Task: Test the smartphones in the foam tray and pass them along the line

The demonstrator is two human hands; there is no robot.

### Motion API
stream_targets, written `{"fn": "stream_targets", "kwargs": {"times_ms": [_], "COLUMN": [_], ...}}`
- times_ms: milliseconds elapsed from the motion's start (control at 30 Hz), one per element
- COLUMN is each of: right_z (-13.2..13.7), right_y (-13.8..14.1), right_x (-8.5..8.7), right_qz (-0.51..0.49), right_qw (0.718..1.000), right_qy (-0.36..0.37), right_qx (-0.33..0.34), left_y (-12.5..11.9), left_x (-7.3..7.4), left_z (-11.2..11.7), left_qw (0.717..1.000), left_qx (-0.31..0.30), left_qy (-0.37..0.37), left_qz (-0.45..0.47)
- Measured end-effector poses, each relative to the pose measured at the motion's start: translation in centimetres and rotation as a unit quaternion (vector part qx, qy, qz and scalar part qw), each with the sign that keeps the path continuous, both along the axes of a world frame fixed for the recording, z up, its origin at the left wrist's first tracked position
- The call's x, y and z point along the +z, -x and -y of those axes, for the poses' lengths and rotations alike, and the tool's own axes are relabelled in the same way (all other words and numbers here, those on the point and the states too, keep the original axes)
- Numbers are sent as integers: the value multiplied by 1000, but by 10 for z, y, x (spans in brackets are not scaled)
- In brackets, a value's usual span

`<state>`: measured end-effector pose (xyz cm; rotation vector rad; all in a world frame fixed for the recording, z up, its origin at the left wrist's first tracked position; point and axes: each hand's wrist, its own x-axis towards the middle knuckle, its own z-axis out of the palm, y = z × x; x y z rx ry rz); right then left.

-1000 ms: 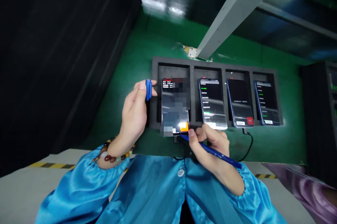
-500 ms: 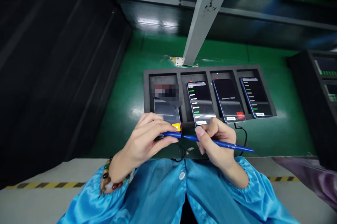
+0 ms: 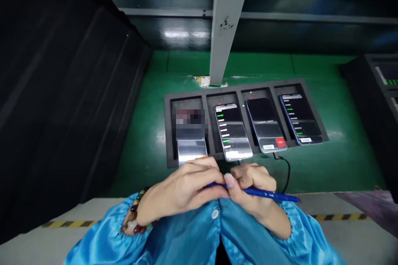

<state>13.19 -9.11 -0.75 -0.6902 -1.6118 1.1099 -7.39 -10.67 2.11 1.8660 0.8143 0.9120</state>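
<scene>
My right hand (image 3: 256, 186) is closed around the barrel of a blue pen (image 3: 270, 194), with its thumb pressed along it and the back end pointing right. My left hand (image 3: 189, 182) is closed over the pen's other end, where its blue cap is mostly hidden by the fingers. Both hands meet just in front of a black foam tray (image 3: 168, 132). In the tray's slots lie several smartphones: a partly blurred one (image 3: 192, 149) behind my left hand, one with a text list (image 3: 234, 132), one with a red button (image 3: 266, 126), and another list screen (image 3: 301, 120).
A black cable (image 3: 289, 173) runs from the third phone's lower edge over the green bench (image 3: 336, 165). A grey post (image 3: 228, 24) rises behind the tray. Black panelling (image 3: 77, 91) stands left; another black tray stack (image 3: 363, 103) is at right.
My hands have come together and drawn nearer my body, closing the gap between pen and cap. The left hand has moved off the leftmost phone's lower edge. The view has shifted slightly.
</scene>
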Motion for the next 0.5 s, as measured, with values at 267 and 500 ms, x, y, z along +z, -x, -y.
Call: {"fn": "stream_targets", "kwargs": {"times_ms": [267,500], "right_z": [-68,-145], "right_y": [-115,-258], "right_x": [2,-59], "right_qz": [146,334], "right_qw": [946,855], "right_qy": [-28,45], "right_qx": [-289,-394], "left_y": [77,141], "left_x": [-10,-65], "left_z": [-111,-154], "left_qw": [921,893], "left_qx": [330,389], "left_qy": [-78,-22], "left_qz": [-195,-223]}}
